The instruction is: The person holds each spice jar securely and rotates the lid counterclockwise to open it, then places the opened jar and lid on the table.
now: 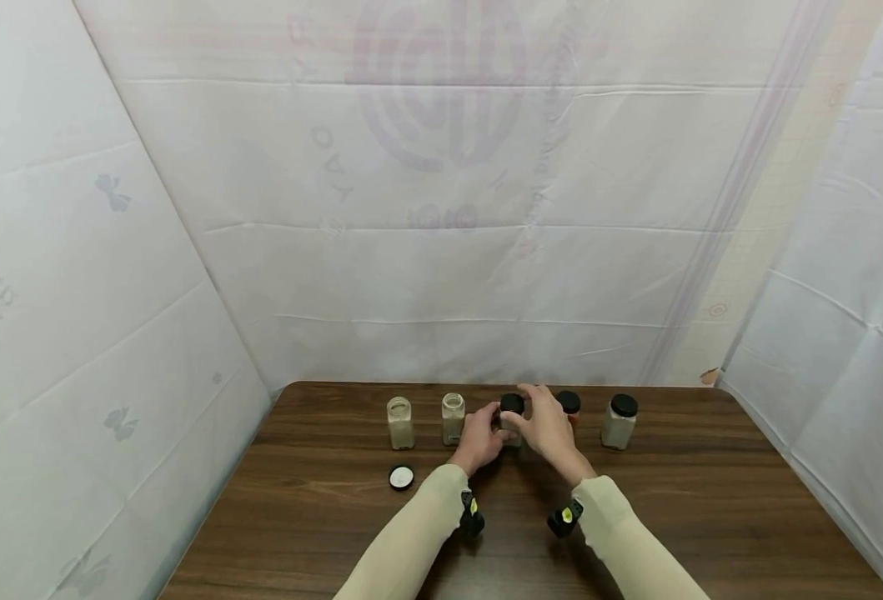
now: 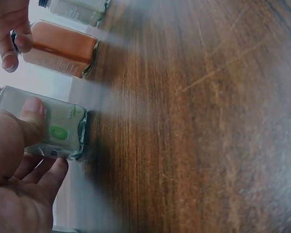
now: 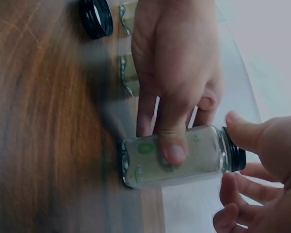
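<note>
My left hand [image 1: 482, 439] grips the body of a square glass jar [image 3: 194, 148] of pale contents, its thumb across the face with the green mark. The jar stands upright on the table. Around its black lid [image 1: 512, 403], my right hand [image 1: 549, 427] has its thumb on one side and fingers on the other. The lid sits on the jar's neck. In the left wrist view, part of the right hand [image 2: 9, 36] lies outside the frame. Left of the held jar stand two lidless jars, a nearer one [image 1: 453, 421] and a farther one [image 1: 400, 425].
A black lid [image 1: 401, 477] lies on the table, its white inside up. Right of the held jar stand a jar of orange-red contents [image 2: 60, 48] and a black-lidded jar of pale contents [image 1: 619, 423]. White sheeting [image 1: 441, 275] rises behind the brown wooden table [image 1: 321, 517].
</note>
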`<move>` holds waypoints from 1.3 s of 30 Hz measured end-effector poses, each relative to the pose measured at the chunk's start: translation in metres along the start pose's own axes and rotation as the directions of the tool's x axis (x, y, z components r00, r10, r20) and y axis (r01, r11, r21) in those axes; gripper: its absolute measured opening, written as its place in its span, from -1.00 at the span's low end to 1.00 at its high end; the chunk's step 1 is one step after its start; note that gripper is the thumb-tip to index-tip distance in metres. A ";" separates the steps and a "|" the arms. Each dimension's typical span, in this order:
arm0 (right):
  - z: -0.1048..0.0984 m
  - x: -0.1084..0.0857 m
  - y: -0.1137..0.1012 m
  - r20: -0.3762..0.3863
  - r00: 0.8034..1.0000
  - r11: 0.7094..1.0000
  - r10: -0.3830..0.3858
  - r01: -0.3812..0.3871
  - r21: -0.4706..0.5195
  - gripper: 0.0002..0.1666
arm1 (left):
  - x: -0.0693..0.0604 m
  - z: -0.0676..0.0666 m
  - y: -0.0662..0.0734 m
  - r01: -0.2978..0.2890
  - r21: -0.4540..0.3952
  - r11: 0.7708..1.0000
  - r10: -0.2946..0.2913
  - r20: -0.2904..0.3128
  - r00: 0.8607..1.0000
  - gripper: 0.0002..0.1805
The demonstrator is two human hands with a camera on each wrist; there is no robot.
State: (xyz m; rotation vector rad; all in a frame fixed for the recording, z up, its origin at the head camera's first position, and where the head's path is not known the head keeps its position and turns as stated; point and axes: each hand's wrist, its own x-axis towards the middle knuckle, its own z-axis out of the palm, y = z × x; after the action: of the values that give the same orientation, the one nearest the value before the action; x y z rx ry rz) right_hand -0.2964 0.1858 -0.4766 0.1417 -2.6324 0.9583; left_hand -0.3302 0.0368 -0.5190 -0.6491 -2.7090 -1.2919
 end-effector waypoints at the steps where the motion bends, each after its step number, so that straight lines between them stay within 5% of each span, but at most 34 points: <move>1: 0.001 0.000 0.000 -0.015 1.000 1.000 0.013 -0.013 0.002 -0.26 | 0.000 0.000 0.000 -0.004 -0.001 1.000 0.004 -0.004 1.000 -0.54; 9: 0.009 -0.003 -0.006 -0.105 0.985 0.991 0.134 -0.131 0.030 -0.36 | 0.001 0.001 -0.002 -0.021 0.020 1.000 0.021 -0.028 0.999 -0.53; 20: 0.011 -0.004 -0.008 -0.146 0.982 0.992 0.124 -0.118 0.051 -0.46 | 0.002 0.001 -0.003 -0.014 -0.008 1.000 0.014 -0.010 1.000 -0.56; 39: 0.006 -0.002 -0.008 -0.010 0.999 0.997 0.054 -0.053 0.051 -0.46 | 0.003 0.002 -0.005 -0.013 0.012 1.000 0.013 -0.012 1.000 -0.66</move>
State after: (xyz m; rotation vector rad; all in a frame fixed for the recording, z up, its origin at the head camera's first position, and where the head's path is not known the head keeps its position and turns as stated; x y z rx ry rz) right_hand -0.2943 0.1757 -0.4774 0.0781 -2.6146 1.0415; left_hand -0.3344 0.0364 -0.5237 -0.6549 -2.6962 -1.2722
